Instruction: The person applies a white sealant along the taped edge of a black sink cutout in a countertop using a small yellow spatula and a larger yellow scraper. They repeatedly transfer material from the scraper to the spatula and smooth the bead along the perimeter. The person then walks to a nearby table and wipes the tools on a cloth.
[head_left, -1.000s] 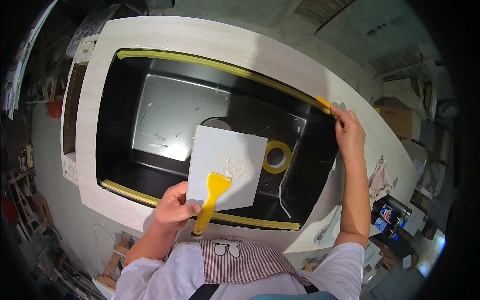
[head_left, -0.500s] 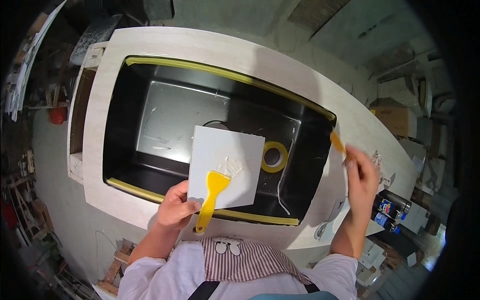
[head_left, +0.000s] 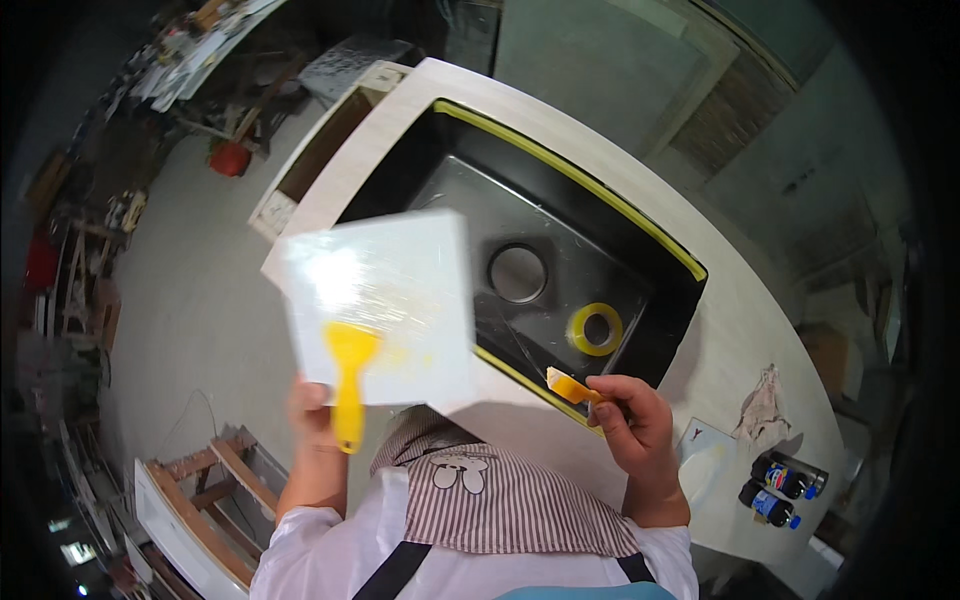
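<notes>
At the left, the left hand [head_left: 312, 405] grips the lower edge of a white board [head_left: 432, 300], thumb on top, and a yellow scraper [head_left: 350, 380] lies on it with its handle over that edge; whether the thumb pins the handle I cannot tell, so a tilt could let it slide off toward the floor. Further right, the right hand [head_left: 640, 420] is closed around an orange scraper [head_left: 572, 386] held above the near rim of the black sink [head_left: 672, 345]; the whitish stuff on its blade could drip or smear past the near tape strip [head_left: 517, 379] onto the worktop [head_left: 745, 345] if the hand turns or brushes something. A loosened grip could drop it into the basin. Counted left to right: one board, two scrapers, one in each hand's keeping, one sink with one round drain hole [head_left: 518, 274], two tape strips in sight, the other being the far tape strip [head_left: 585, 178], one yellow tape roll [head_left: 576, 330] in the basin, one crumpled cloth [head_left: 764, 412] and two dark bottles [head_left: 784, 477] with blue caps.
</notes>
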